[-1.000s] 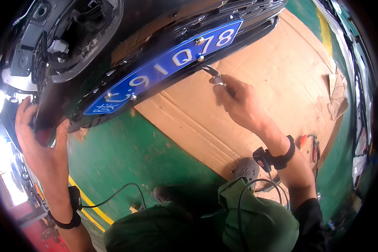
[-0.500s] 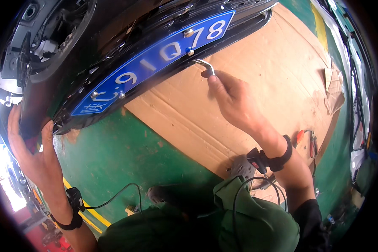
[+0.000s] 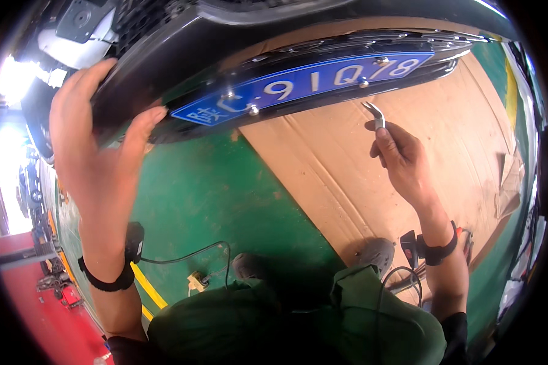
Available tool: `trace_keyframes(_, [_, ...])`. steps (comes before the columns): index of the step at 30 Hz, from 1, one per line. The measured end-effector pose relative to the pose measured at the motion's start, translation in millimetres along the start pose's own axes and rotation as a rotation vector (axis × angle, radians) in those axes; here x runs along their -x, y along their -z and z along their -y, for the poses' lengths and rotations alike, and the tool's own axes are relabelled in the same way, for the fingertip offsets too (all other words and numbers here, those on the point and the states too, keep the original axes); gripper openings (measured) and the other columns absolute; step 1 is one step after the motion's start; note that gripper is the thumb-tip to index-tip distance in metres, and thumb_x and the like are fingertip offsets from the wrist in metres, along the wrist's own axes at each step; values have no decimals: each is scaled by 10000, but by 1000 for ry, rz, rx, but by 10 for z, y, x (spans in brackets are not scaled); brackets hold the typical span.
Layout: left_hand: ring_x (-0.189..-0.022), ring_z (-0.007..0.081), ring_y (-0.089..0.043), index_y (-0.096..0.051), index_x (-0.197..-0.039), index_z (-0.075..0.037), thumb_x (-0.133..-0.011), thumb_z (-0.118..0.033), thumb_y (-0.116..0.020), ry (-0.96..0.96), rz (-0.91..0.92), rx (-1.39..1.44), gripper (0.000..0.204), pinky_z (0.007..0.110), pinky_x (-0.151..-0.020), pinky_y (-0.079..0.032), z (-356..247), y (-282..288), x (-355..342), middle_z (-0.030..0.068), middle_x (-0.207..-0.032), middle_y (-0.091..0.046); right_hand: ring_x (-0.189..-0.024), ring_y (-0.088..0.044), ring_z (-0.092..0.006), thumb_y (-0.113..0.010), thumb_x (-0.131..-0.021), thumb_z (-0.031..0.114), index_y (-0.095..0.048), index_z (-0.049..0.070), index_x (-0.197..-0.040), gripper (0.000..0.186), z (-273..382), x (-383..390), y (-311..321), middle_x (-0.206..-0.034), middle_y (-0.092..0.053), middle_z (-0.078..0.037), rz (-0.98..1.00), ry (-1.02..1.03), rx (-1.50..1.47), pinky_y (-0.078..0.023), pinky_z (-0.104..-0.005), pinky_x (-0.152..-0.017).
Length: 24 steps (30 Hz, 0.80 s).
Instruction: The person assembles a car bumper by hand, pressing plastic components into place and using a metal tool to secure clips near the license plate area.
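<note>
A black car front bumper (image 3: 158, 67) spans the top of the view, with a blue number plate (image 3: 298, 85) fixed to it by shiny bolts. My left hand (image 3: 94, 131) grips the bumper's left end, its fingers over the outer edge and the thumb beside the plate's left corner. In my right hand (image 3: 402, 155) is a metal pry tool (image 3: 379, 115) with a forked, bent tip. That hand is closed round its handle, below the plate's right part. The fork points up toward the bumper's lower edge, apart from it.
Flattened cardboard (image 3: 323, 158) covers part of the green floor (image 3: 201, 188). Red-handled pliers (image 3: 467, 243) lie at its right. Cables run from the bands on both my wrists. A small yellowish block (image 3: 196, 282) sits near my feet, and a red surface (image 3: 49, 316) stands at lower left.
The fork has come out from under the bumper's lower edge and is now clear of it. The bumper looks more level in view, and my left hand has taken a higher hold.
</note>
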<state>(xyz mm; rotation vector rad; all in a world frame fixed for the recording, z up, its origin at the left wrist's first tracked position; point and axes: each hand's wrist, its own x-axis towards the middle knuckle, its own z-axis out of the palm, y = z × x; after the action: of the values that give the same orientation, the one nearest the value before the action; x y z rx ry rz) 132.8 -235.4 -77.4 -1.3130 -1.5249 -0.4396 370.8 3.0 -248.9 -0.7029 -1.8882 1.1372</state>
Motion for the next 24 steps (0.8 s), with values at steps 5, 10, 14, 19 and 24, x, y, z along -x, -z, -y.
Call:
trace_keyframes(5, [-1134, 248, -597, -619, -1246, -56, -724, -72, -849, 22, 25, 91, 571, 348, -989, -460, 341, 216, 188, 104, -1222, -627, -591, -439, -65, -513, -1051, 271, -654, -23, -1166, 345, 255, 180, -342, -716, -593, -8, 34, -39, 58, -387, -255, -557])
trace_keyframes(10, [-1111, 270, -613, -634, -1200, -55, -771, -39, -795, -51, -96, 99, 458, 373, -969, -477, 722, 530, 436, 118, -1204, -639, -612, -454, -67, -520, -1046, 261, -656, -24, -1166, 338, 552, 249, -660, -717, -591, -10, 62, 7, 79, -391, -258, -565])
trace_keyframes(14, [-1007, 308, -635, -642, -1076, -39, -801, -92, -752, -2, 175, 342, 301, 376, -868, -506, 900, 604, 994, 139, -1117, -655, -644, -488, -78, -534, -1038, 243, -651, -15, -1190, 321, 813, 354, -920, -716, -593, -12, 56, 25, 174, -411, -265, -586])
trace_keyframes(19, [-1053, 256, -646, -624, -1172, -22, -887, -202, -716, 404, 564, 630, 350, 370, -890, -504, 1232, 261, 1473, 154, -1118, -672, -575, -557, -242, -569, -1000, 151, -635, -38, -1115, 231, 1346, 492, -1379, -683, -589, -165, 259, 198, 378, -450, -355, -561])
trace_keyframes(24, [-1043, 182, -643, -623, -1203, -28, -962, -315, -658, 692, 792, 990, 376, 335, -890, -509, 1357, -309, 1524, 75, -1128, -680, -634, -600, -410, -570, -954, 91, -615, -30, -978, 132, 1768, 441, -1770, -709, -597, -250, 363, 326, 504, -464, -437, -567])
